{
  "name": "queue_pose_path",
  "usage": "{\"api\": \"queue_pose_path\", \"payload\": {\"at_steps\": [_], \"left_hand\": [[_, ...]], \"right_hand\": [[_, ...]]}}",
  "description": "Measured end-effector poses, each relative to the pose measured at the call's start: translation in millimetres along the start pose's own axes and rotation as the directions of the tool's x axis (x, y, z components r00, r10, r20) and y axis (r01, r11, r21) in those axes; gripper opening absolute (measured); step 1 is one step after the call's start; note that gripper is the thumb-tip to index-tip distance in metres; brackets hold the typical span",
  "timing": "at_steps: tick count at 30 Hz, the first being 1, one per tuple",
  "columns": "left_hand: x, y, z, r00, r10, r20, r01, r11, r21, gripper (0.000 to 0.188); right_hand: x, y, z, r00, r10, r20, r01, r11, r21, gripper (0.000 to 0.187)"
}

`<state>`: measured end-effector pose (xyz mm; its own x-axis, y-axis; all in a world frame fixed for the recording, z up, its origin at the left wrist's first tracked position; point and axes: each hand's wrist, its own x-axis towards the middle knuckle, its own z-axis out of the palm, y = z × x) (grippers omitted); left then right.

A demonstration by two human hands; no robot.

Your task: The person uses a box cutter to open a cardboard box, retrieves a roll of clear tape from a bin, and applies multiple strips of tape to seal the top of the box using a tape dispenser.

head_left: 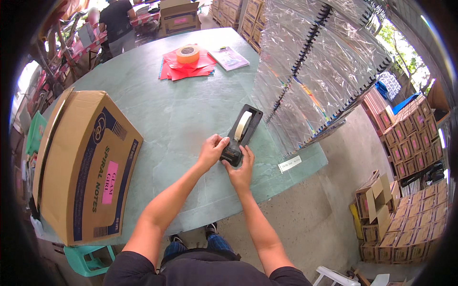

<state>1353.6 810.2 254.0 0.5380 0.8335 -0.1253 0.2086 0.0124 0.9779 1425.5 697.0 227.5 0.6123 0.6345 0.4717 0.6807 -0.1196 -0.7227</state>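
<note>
A broad green marble-patterned desk (176, 109) carries everything here. On its left part sits a large cardboard box (81, 164), lying on its side with a pink label on the face turned toward the viewer. Along the right edge lean stacks of spiral-bound notebooks in clear plastic wrap (315, 71), their black coils running in slanted lines. Toward the far end lies a pile of red paper sheets (183, 69) with an orange roll of tape (188, 54) resting on top, and just beside it a small purple booklet (229, 58).

Near the front edge, between the box and the notebooks, stands a black tape dispenser (243, 133) holding a pale roll — its cutter end points toward the person. The left hand (212, 150) touches the dispenser's near end from the left, fingers curled against it; the right hand (242, 169) presses at the same end from below, its grip closed around the cutter end. A small white label (289, 163) lies on the desk just right of the hands.
</note>
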Motion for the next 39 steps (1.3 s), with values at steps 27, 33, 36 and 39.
{"api": "queue_pose_path", "payload": {"at_steps": [27,33,36,39], "left_hand": [[-345,-32,-122,0.891,-0.421,0.171,0.447,0.879,-0.163,0.022],[-389,-54,-139,0.854,-0.502,0.139,0.52,0.804,-0.289,0.017],[-392,-60,-135,0.852,-0.506,0.136,0.521,0.791,-0.321,0.017],[-388,-73,-130,0.863,-0.492,0.115,0.505,0.84,-0.197,0.017]], "right_hand": [[-7,-14,8,0.653,0.578,0.489,-0.653,0.103,0.75,0.049],[-6,-36,7,0.63,0.607,0.484,-0.712,0.201,0.673,0.05],[-2,-32,13,0.631,0.615,0.473,-0.733,0.273,0.623,0.051],[1,-23,21,0.676,0.596,0.433,-0.703,0.349,0.619,0.039]]}}
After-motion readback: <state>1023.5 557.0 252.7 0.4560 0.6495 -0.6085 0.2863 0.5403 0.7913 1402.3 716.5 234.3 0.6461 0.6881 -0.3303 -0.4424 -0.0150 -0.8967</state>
